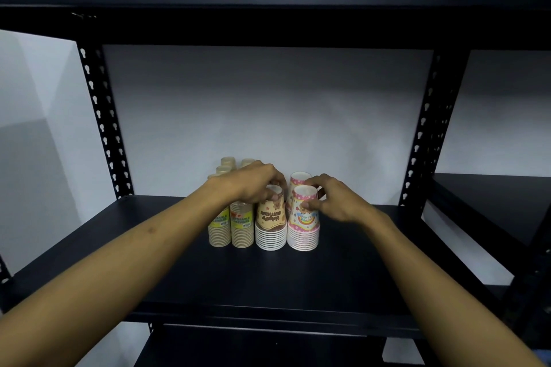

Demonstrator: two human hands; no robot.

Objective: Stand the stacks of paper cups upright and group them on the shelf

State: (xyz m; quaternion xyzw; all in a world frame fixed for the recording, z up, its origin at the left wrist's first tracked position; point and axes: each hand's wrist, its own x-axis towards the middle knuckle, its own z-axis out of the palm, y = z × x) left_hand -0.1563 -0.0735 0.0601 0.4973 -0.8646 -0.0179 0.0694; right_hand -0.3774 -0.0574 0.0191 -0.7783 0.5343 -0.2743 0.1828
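Left hand [253, 185] hides rear cup stacks [228, 165] (partly).

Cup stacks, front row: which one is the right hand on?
The pink flowered stack at the row's right end; right hand pinches its top cup. Left hand grips the brown bear-print stack beside it.

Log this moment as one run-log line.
left hand: grips brown bear-print cup stack | right hand: pinches pink rainbow-print cup stack | stacks upright, grouped on black shelf

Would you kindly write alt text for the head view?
Two bare hands grip adjacent upside-down paper cup stacks on a black shelf: the left hand holds the brown bear stack, the right hand the pink stack.
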